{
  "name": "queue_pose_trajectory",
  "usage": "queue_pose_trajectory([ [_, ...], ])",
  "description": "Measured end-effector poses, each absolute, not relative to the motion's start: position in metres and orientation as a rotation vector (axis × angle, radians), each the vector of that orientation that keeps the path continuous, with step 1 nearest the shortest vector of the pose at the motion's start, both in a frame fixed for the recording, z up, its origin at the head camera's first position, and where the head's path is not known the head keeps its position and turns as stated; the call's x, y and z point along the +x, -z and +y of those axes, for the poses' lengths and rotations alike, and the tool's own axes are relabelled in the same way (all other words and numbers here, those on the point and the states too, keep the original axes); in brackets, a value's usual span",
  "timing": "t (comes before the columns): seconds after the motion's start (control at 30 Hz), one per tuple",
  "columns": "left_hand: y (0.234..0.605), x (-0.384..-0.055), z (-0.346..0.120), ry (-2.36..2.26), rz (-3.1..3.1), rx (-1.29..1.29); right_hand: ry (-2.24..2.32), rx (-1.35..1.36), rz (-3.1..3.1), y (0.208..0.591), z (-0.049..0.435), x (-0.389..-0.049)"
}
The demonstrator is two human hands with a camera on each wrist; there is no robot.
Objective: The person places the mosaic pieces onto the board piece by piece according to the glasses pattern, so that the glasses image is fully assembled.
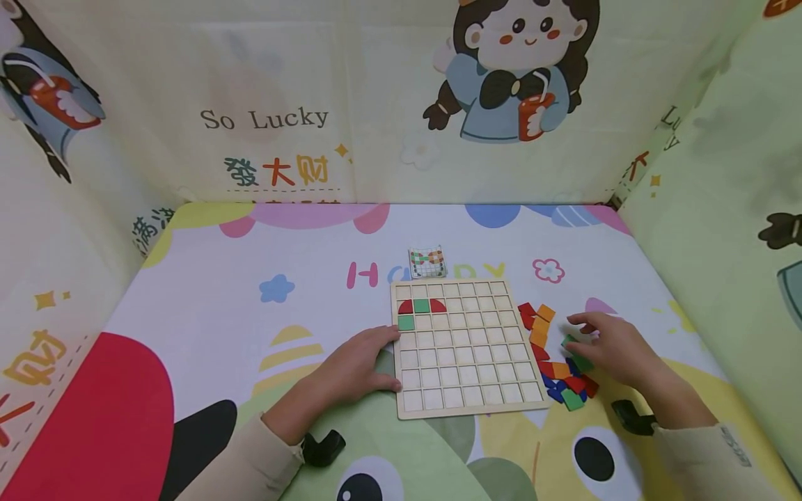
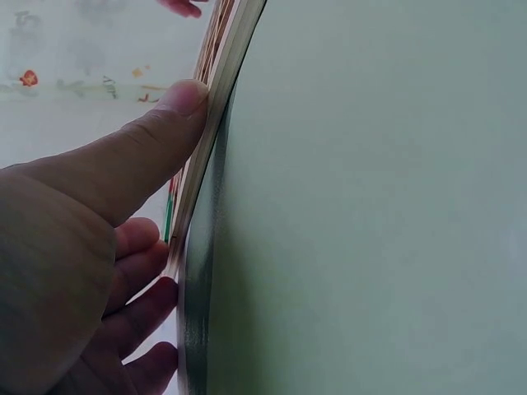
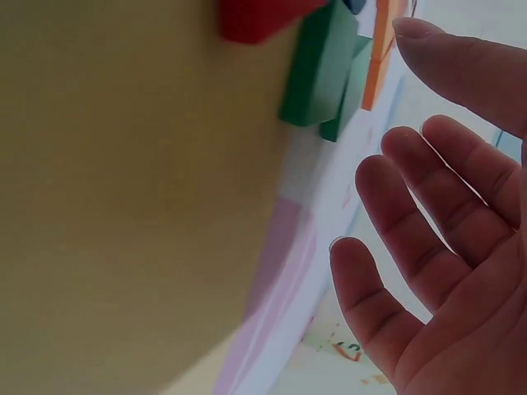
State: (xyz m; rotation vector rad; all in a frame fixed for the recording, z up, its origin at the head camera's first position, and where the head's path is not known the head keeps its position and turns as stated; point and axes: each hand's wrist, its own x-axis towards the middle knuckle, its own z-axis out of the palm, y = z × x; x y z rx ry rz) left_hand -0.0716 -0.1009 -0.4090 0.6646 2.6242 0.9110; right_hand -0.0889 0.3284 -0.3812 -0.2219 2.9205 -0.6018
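A square wooden grid board (image 1: 473, 358) lies on the table. In its upper left cells sit two red quarter-round pieces (image 1: 406, 306) and two green squares (image 1: 422, 305). My left hand (image 1: 357, 362) touches the board's left edge; in the left wrist view the thumb (image 2: 156, 132) lies against that edge, the other fingers loosely bent. My right hand (image 1: 617, 348) hovers beside the loose pieces right of the board, close to green ones (image 1: 583, 362). Nothing shows between its relaxed fingers in the right wrist view, where a green block (image 3: 321, 70) lies beyond the fingertips.
Loose orange pieces (image 1: 539, 332), red pieces (image 1: 540, 352) and blue pieces (image 1: 555, 394) are heaped along the board's right side. A small pattern card (image 1: 428, 262) lies behind the board. A printed cloth covers the table (image 1: 207, 299), with fabric walls (image 1: 376, 83) around it.
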Motion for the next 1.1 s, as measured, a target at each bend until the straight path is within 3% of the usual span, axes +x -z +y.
queue_pose_trajectory([
  [1.1, 0.4103, -0.0719, -0.1014, -0.907, 2.627, 0.688, 0.308, -0.301, 2.961, 0.3849, 0.3220, -0.0923],
])
